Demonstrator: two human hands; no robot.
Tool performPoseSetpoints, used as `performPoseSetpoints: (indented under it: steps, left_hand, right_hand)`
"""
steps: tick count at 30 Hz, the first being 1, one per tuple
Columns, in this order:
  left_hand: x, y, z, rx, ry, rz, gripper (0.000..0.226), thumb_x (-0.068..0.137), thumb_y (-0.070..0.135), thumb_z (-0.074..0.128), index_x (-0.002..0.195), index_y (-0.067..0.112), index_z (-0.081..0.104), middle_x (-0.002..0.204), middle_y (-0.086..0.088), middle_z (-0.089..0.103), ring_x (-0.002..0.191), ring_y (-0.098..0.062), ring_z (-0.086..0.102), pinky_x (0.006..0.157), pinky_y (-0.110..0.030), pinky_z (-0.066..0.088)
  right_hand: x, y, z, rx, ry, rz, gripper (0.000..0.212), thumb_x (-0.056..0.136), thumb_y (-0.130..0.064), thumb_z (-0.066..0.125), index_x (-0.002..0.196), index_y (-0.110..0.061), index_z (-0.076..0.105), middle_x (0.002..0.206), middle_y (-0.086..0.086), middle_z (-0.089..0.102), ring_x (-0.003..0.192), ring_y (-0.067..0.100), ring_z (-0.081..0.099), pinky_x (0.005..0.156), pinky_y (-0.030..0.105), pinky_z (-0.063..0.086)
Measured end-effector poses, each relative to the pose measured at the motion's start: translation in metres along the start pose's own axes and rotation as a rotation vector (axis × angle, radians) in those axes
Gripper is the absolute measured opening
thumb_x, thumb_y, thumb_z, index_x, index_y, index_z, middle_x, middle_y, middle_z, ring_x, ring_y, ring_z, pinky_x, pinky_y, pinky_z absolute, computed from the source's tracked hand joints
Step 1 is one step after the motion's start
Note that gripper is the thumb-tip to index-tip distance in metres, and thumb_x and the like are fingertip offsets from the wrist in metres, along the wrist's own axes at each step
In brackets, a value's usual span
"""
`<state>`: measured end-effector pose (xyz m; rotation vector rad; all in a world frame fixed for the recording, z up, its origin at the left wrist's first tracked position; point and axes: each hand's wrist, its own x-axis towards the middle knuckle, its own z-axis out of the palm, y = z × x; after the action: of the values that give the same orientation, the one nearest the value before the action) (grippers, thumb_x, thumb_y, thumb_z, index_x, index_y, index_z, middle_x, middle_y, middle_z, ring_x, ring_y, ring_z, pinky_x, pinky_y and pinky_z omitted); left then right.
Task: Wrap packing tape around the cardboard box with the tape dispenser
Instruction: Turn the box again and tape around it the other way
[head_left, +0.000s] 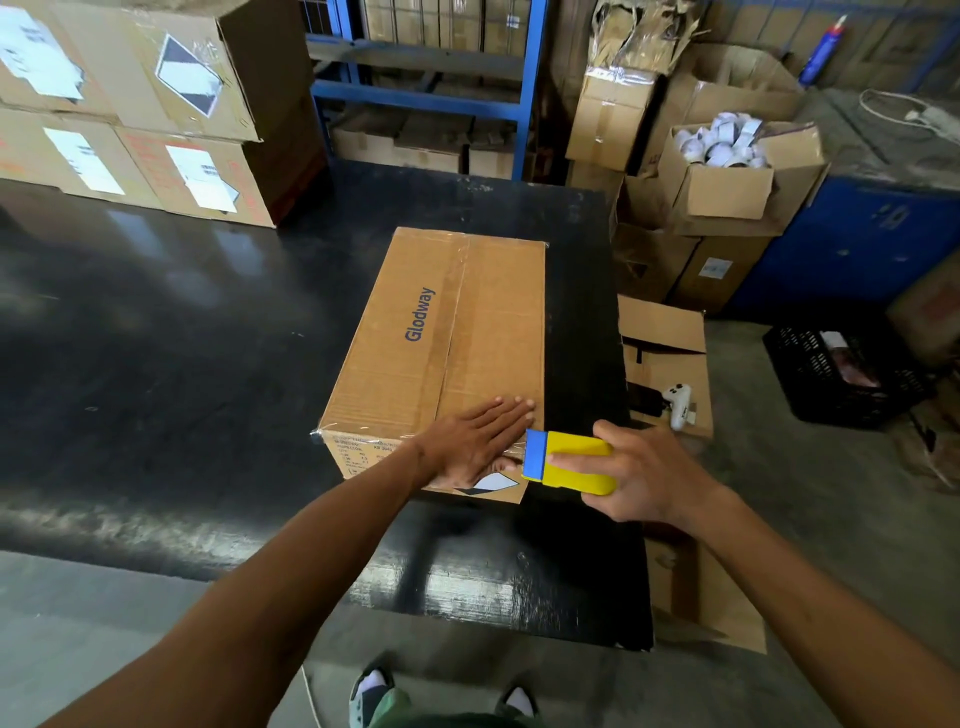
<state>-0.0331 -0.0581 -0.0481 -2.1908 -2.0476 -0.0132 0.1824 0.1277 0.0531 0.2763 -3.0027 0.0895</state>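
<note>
Lying on the right part of a black table (156, 338), the box (441, 338) is being seen from above, long axis running away from the camera, its right edge close to the table's right edge. "Glodway" is printed in blue along the top. Clear tape (462, 291) is showing as a glossy strip along the top centre seam, and more is visible at the near top edge.

The left hand (475, 441) is being pressed flat, fingers spread and extended, on the near right corner of the box top, palm lapping over the near edge. Nothing is being gripped by it.

The dispenser (569, 462), yellow with a blue front end, is being held in the right hand (639, 475), fingers curled around its body. Its blue end is being held against the near right corner of the box, just beside the left fingertips. A short stretch of tape appears between the blue end and the box; detail there is too blurred to confirm.

Stacked cartons (130, 114) are standing at the table's far left. Open cartons (727, 176) are standing on the floor to the right.
</note>
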Motion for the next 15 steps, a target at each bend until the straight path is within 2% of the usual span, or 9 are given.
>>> performPoseSetpoints:
  steps: [4,8,11,15]
  left_hand:
    - [-0.001,0.000,-0.001,-0.005,0.017,0.001,0.072,0.105,0.051,0.021,0.154,-0.002,0.019,0.162,-0.019,0.017,0.152,-0.029,0.014,0.123,-0.043,0.018]
    - [-0.002,0.001,-0.004,0.019,0.002,-0.008,0.072,0.105,0.051,0.022,0.155,0.000,0.017,0.163,-0.018,0.014,0.152,-0.028,0.010,0.124,-0.041,0.013]
    - [0.001,0.002,-0.003,0.009,-0.021,-0.021,0.072,0.105,0.052,0.019,0.156,0.001,0.014,0.164,-0.017,0.011,0.153,-0.027,0.007,0.124,-0.042,0.014]
    - [0.003,0.003,-0.004,0.028,-0.018,-0.028,0.071,0.105,0.051,0.024,0.155,0.001,0.017,0.163,-0.017,0.015,0.152,-0.028,0.011,0.123,-0.043,0.018]
  right_hand:
    - [-0.008,0.009,0.001,0.031,-0.010,-0.033,0.053,0.073,-0.049,0.068,0.125,-0.039,0.064,0.084,0.001,0.054,0.050,0.015,0.045,0.039,0.024,0.038]
    - [-0.024,0.029,-0.007,0.007,-0.032,-0.057,0.052,0.076,-0.051,0.059,0.128,-0.042,0.059,0.084,0.000,0.053,0.054,0.014,0.046,0.040,0.024,0.035]
    - [-0.038,0.045,-0.007,0.001,-0.017,-0.070,0.056,0.075,-0.049,0.063,0.131,-0.042,0.055,0.085,0.001,0.053,0.055,0.015,0.048,0.042,0.023,0.035]
    - [-0.033,0.042,0.009,-0.054,-0.005,-0.078,0.059,0.067,-0.044,0.077,0.124,-0.037,0.065,0.086,0.004,0.055,0.055,0.017,0.050,0.045,0.022,0.029]
